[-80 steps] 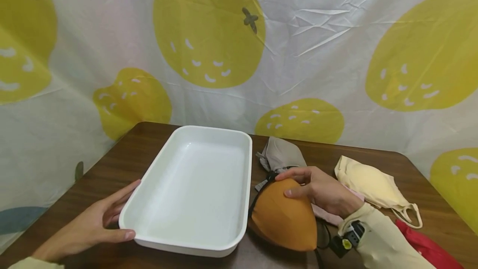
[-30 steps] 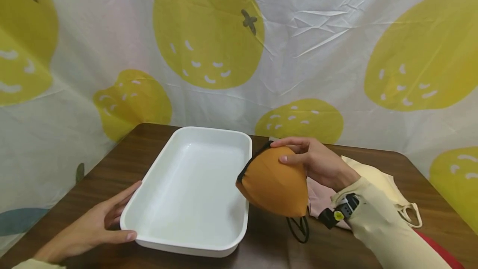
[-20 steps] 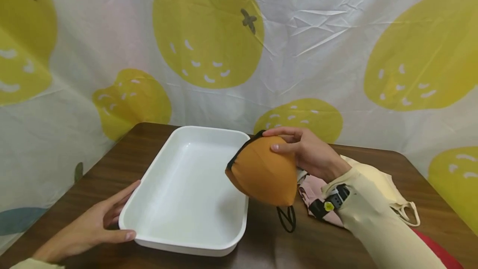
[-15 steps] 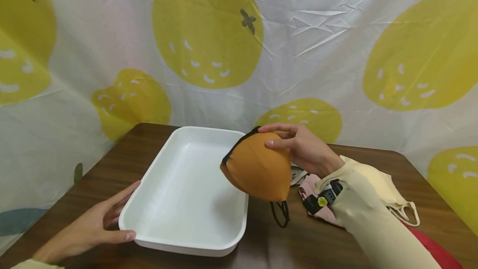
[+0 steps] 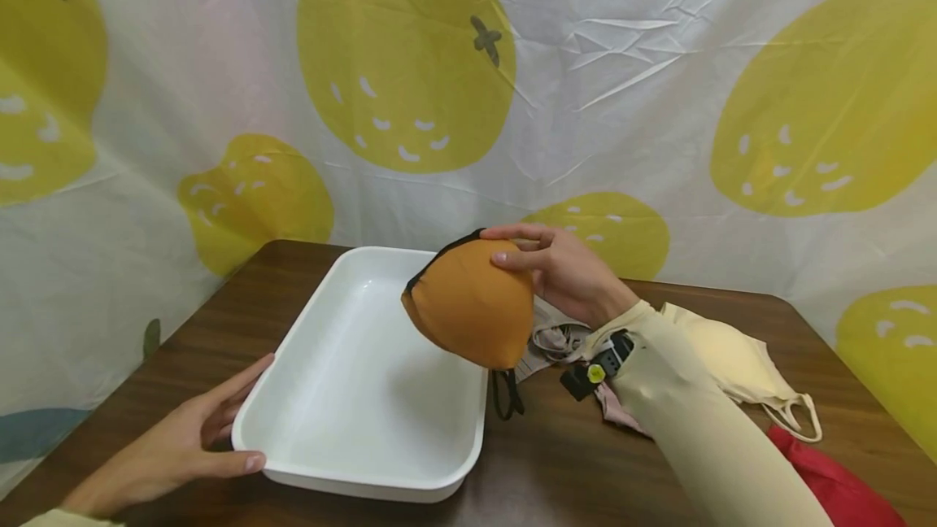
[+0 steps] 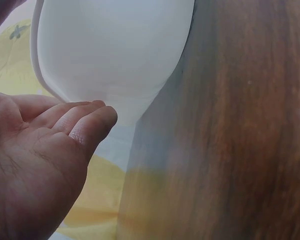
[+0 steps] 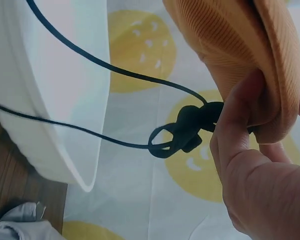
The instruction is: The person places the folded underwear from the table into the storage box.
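Note:
My right hand (image 5: pixel 574 271) pinches a folded orange bra (image 5: pixel 468 299) by its upper right edge, thumb on the near cup. It hangs over the right side of a deep white tray (image 5: pixel 329 397). Dark straps (image 5: pixel 505 397) dangle below; in the right wrist view, black straps (image 7: pixel 190 127) are bunched beside my fingers, and the bra's ribbed fabric (image 7: pixel 225 40) shows. My left hand (image 5: pixel 172 442) holds the tray's near left corner, thumb at the front and fingers along the outer left wall. The left wrist view shows those fingertips against the tray (image 6: pixel 115 50).
Right of the tray, a grey bra (image 5: pixel 545 340) lies partly behind the right hand and a pink one (image 5: pixel 618 413) under the forearm. Farther right are a pale yellow bra (image 5: pixel 725 356) and a red cloth item (image 5: pixel 834 482). A patterned curtain (image 5: pixel 586 104) stands behind the table (image 5: pixel 534 470).
My right hand has lifted the orange bra from the table and carried it leftward and away, over the tray's right side. My left hand and the tray stay put.

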A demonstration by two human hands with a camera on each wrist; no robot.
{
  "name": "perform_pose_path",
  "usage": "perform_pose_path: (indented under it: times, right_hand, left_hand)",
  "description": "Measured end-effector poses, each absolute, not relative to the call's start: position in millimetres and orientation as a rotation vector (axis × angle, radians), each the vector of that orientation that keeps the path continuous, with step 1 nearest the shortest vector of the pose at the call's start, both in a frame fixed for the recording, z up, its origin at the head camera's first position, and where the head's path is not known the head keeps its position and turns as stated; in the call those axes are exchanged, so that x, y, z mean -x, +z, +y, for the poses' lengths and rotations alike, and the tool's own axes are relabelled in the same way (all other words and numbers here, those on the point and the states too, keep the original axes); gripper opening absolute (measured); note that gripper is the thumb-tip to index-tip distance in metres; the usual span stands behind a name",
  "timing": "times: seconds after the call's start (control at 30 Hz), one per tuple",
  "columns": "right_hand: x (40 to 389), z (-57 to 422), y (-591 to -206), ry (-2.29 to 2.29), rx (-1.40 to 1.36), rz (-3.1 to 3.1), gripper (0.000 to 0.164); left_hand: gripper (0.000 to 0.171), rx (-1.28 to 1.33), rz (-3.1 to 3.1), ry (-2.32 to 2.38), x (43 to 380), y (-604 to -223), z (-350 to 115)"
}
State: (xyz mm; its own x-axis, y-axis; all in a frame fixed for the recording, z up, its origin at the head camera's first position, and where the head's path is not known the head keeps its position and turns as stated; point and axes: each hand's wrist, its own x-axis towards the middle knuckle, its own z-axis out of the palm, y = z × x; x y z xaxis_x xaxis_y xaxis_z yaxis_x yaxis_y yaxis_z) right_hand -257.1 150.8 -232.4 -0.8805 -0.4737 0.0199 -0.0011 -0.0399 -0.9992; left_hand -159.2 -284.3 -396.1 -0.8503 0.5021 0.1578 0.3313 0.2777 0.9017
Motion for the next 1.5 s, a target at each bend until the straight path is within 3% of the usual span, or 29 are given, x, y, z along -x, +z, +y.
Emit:
perform_pose_path:
  times: [0.83,1.5]
  right_hand:
    - [276.1,87.8,-237.6,-2.087,0.475,1.866,0.043]
    - [309.0,41.7,-262.8,-2.170,0.168,1.828,0.039]
  left_hand:
    - [0.100,-0.719,2.407,1.583,156.1,-395.7,-288.2]
    - [0.101,-0.863,2.371,1.645,158.8,-400.0,-289.2]
